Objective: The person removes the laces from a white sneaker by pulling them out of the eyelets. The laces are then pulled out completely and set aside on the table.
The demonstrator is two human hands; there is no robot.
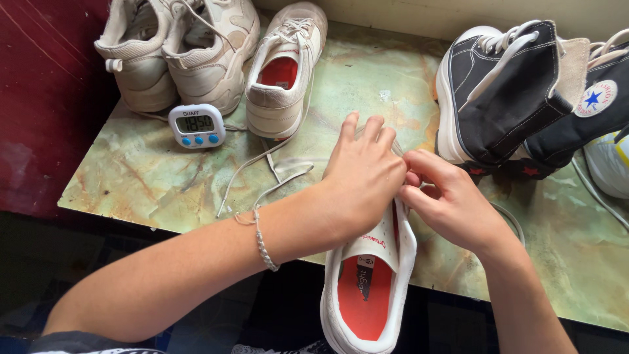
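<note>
A white low sneaker (367, 288) with a red insole lies toe-away at the table's front edge, its heel hanging over. My left hand (360, 177) covers its laced front, fingers curled over the tongue. My right hand (445, 200) pinches at the same spot from the right, fingertips meeting the left hand. A white lace (262, 160) trails from under my left hand across the table to the left. Whether the fingers hold the lace itself is hidden.
Its matching white sneaker (283, 72) stands at the back, beside two beige sneakers (177, 49). A small white digital timer (196, 126) stands in front of them. Two black high-top sneakers (517, 92) lie at the right. The marbled green tabletop (144, 177) ends near me.
</note>
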